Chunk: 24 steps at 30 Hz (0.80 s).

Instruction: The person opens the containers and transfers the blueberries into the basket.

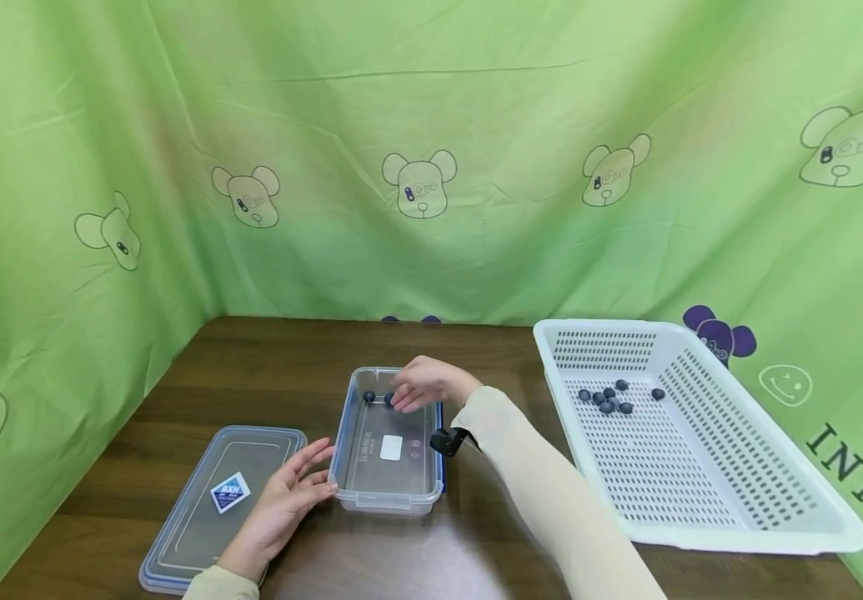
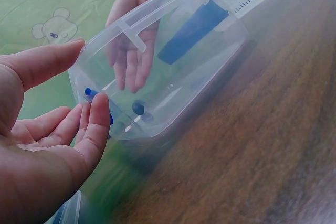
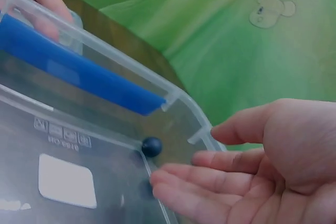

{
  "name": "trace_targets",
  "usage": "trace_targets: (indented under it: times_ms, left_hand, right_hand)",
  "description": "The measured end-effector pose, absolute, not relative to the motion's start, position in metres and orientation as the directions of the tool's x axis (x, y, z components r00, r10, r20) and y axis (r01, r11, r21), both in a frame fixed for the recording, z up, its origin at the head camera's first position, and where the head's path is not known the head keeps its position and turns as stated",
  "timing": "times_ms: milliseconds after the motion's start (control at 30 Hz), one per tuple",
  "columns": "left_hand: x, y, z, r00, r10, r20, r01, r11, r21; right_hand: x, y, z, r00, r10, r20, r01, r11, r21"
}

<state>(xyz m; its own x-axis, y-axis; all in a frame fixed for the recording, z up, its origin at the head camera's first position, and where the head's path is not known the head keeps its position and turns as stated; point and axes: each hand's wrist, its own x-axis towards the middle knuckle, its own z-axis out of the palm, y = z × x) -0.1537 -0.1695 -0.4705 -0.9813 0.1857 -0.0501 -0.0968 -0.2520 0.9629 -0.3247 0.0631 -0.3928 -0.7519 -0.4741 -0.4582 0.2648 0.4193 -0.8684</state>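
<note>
A clear plastic food container [image 1: 371, 467] with blue clips stands lidless on the table. Two dark round berries, likely blueberries [image 1: 368, 397], lie on its floor at the far end. My right hand [image 1: 423, 385] reaches over that end, fingers extended and palm bare in the right wrist view; a blueberry [image 3: 151, 146] lies just beyond the fingertips. At the container's near left side is my left hand [image 1: 287, 498], its thumb and fingers loosely spread against the rim and outer wall. In the left wrist view, the left fingers [image 2: 97, 124] are beside a blue clip.
A white perforated basket [image 1: 701, 537] stands to the right, with several blueberries [image 1: 606, 407] toward its far left part. The clear lid [image 1: 251, 458] with a blue edge lies flat at the left, close to the left hand. A green curtain [image 1: 326, 275] hangs behind the table.
</note>
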Motion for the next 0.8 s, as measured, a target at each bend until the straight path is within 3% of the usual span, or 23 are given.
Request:
trace_targets:
  times_ms: [333,800]
  left_hand:
    - [-0.156,-0.168,-0.471,-0.978,0.202,-0.046,-0.097,-0.252,0.963]
    - [-0.154,-0.171,-0.473,-0.977,0.213,-0.025,-0.08,-0.253,0.964]
  right_hand:
    - [-0.323,0.05,-0.4,-0.778,-0.408,-0.478,0.213,0.544,-0.812]
    - [-0.317,0.035,-0.421,-0.76,-0.381,-0.527,0.3,0.514,-0.803]
